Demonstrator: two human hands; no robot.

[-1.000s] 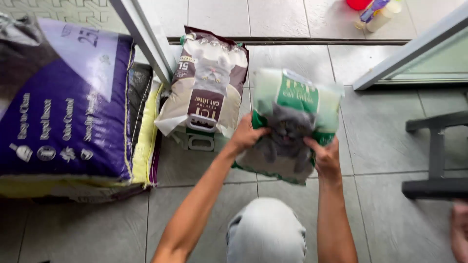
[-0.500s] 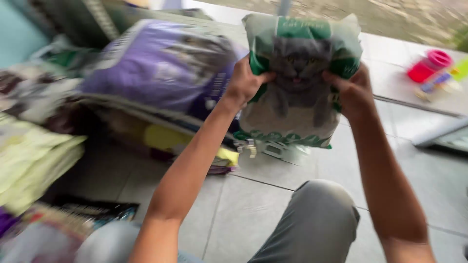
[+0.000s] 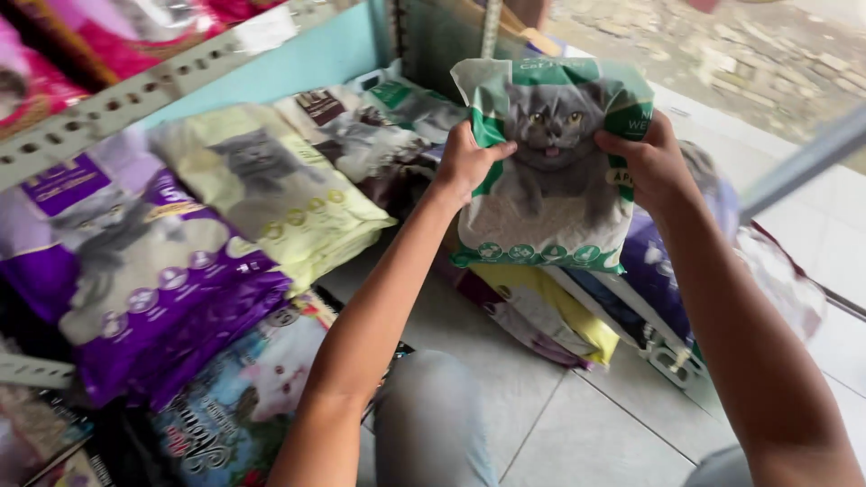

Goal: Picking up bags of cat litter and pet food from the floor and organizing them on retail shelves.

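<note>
Green-and-white plastic sack printed with a grey cat (image 3: 550,171), likely heavy and slack, clenched at its upper side edges by left hand (image 3: 465,162) and right hand (image 3: 654,162).

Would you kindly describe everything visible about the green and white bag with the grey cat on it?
The green and white bag is a glossy plastic pouch showing a grey cat, with a row of small round icons along its bottom edge. It looks full and sealed, with a crumpled top. It is held upright off the floor, the left hand and right hand gripping its side edges, above stacked bags.
</note>
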